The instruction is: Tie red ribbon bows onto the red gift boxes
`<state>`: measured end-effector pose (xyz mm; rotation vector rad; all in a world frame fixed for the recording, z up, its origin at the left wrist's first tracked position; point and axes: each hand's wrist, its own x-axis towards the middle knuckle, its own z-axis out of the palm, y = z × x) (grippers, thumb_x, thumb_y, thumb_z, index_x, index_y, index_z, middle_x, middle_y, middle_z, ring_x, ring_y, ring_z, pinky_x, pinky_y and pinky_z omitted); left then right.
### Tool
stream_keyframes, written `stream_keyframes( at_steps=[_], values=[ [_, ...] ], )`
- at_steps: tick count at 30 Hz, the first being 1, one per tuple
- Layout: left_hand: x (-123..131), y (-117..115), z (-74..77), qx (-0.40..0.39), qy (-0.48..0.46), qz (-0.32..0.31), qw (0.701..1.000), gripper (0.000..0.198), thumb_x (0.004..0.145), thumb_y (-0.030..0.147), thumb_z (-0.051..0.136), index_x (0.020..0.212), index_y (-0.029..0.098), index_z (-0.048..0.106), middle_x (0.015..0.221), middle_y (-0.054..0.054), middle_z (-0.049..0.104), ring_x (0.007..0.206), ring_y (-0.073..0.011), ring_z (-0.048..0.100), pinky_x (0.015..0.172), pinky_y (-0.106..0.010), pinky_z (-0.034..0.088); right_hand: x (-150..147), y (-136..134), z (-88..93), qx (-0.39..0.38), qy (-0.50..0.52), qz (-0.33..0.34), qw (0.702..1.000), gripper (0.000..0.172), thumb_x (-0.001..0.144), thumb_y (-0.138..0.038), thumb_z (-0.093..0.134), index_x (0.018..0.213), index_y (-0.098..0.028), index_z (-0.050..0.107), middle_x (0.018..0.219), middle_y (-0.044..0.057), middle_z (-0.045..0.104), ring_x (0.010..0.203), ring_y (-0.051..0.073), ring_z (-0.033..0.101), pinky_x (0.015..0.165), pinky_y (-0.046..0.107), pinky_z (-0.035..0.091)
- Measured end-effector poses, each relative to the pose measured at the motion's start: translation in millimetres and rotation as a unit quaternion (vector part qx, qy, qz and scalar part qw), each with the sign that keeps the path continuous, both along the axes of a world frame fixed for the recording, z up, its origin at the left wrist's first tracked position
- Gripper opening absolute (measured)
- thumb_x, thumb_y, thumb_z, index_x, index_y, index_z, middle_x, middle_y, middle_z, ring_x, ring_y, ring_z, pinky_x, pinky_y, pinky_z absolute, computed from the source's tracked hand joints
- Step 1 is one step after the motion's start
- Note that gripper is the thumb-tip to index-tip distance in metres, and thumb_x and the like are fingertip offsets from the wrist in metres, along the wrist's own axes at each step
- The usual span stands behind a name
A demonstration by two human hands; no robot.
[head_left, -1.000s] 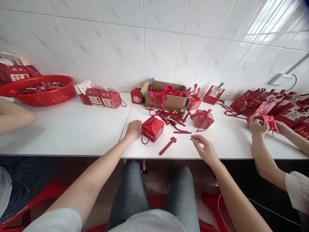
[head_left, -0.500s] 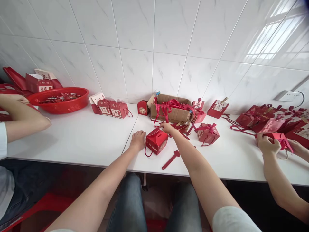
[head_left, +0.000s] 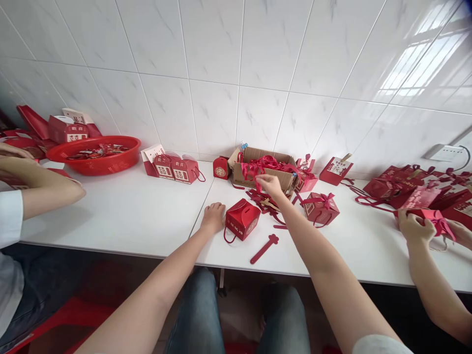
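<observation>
My left hand [head_left: 214, 217] rests on the white table [head_left: 132, 216] with fingers curled, touching the left side of a small red gift box [head_left: 242, 219] with a cord handle. My right hand [head_left: 270, 186] reaches forward to the front of a cardboard box [head_left: 271, 169] full of red ribbons and pinches a red ribbon [head_left: 258, 176] hanging over its edge. A flat red card strip [head_left: 264, 248] lies near the table's front edge. A ribbon-tied red gift box [head_left: 320, 208] stands to the right of my right arm.
A red basin [head_left: 94, 154] of sweets stands at the far left, with red boxes [head_left: 173, 168] beside it. One person's arm [head_left: 40, 184] lies at the left. At the right another person's hands [head_left: 415, 227] hold a red box, with a pile of red bags [head_left: 409, 187] behind.
My right hand has gone from the table's front, past the red gift box, up to the cardboard box and closed on a ribbon. My left hand has stayed beside the gift box.
</observation>
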<state>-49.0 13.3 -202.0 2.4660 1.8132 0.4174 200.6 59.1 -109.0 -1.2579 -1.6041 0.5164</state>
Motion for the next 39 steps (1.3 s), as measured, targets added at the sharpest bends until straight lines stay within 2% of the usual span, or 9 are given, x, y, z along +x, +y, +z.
stream_keyframes(
  at_steps=[4,7,13,18,25,29,32,35,39],
  values=[
    [0,2,-1.5,0.001,-0.008,-0.001,1.000,0.033,0.086,0.027,0.050,0.117,0.020,0.058,0.129,-0.014,0.055,0.123,-0.0295,0.047,0.104,-0.045,0.033,30,-8,55.9,0.047,0.101,-0.007,0.994,0.034,0.084,-0.026,0.047,0.113,-0.020,0.064,0.122,0.008,0.066,0.100,0.015,0.066,0.084,0.031,0.054],
    [-1,2,-2.2,0.006,-0.014,-0.002,1.000,0.033,0.085,0.028,0.049,0.116,0.019,0.059,0.128,-0.014,0.055,0.124,-0.0297,0.047,0.104,-0.045,0.033,54,-27,93.0,0.132,0.256,0.071,0.955,0.032,0.074,-0.021,0.061,0.105,-0.024,0.067,0.119,0.004,0.067,0.094,0.014,0.067,0.081,0.030,0.054],
    [-1,3,-1.7,0.016,-0.036,-0.008,0.999,0.032,0.083,0.027,0.051,0.114,0.019,0.060,0.126,-0.014,0.058,0.121,-0.0304,0.049,0.101,-0.045,0.036,77,-92,145.5,0.303,0.198,0.040,0.931,0.021,0.073,-0.026,0.073,0.094,-0.024,0.071,0.098,0.000,0.072,0.089,0.017,0.069,0.085,0.039,0.055],
    [0,4,-1.2,0.022,-0.087,-0.007,0.996,0.028,0.079,0.025,0.056,0.106,0.020,0.063,0.121,-0.013,0.061,0.119,-0.0302,0.052,0.102,-0.045,0.036,77,-144,163.7,0.418,0.192,-0.015,0.888,0.013,0.072,-0.019,0.077,0.084,-0.025,0.074,0.085,0.001,0.071,0.085,0.018,0.068,0.086,0.040,0.055],
    [-3,-6,19.9,0.078,-0.243,0.064,0.965,0.028,0.091,0.026,0.037,0.110,0.017,0.057,0.120,-0.012,0.059,0.115,-0.0228,0.054,0.097,-0.037,0.045,71,-190,127.5,0.367,0.141,-0.149,0.907,0.004,0.073,-0.026,0.076,0.076,-0.025,0.075,0.097,0.004,0.065,0.091,0.018,0.064,0.081,0.035,0.053],
    [10,-40,39.2,0.126,-0.302,0.053,0.944,0.029,0.096,0.035,0.034,0.097,0.020,0.058,0.118,-0.009,0.057,0.118,-0.0207,0.051,0.102,-0.036,0.042,63,-197,88.6,0.102,0.146,-0.048,0.983,0.020,0.082,-0.040,0.063,0.078,-0.021,0.068,0.072,0.001,0.065,0.069,0.016,0.064,0.071,0.034,0.054],
    [32,-68,44.6,0.136,-0.315,0.012,0.939,0.024,0.088,0.043,0.054,0.088,0.022,0.064,0.120,-0.007,0.055,0.123,-0.0233,0.048,0.109,-0.038,0.037,46,-192,59.4,-0.064,0.132,0.017,0.989,0.024,0.082,-0.040,0.056,0.068,-0.020,0.058,0.056,-0.001,0.053,0.053,0.012,0.052,0.053,0.027,0.046],
    [54,-82,41.9,0.144,-0.311,0.018,0.939,0.030,0.082,0.048,0.062,0.094,0.021,0.068,0.131,-0.012,0.047,0.129,-0.0308,0.040,0.110,-0.045,0.035,23,-184,33.1,-0.124,0.061,0.003,0.990,0.028,0.082,-0.043,0.048,0.064,-0.021,0.051,0.049,-0.004,0.039,0.045,0.011,0.039,0.045,0.025,0.036],
    [72,-80,35.5,0.111,-0.308,0.028,0.944,0.034,0.082,0.042,0.063,0.106,0.019,0.066,0.133,-0.014,0.046,0.130,-0.0323,0.039,0.110,-0.046,0.035,1,-175,7.4,-0.118,0.011,-0.007,0.993,0.031,0.082,-0.047,0.050,0.067,-0.020,0.053,0.053,-0.003,0.042,0.049,0.012,0.038,0.046,0.026,0.032]
  ],
)
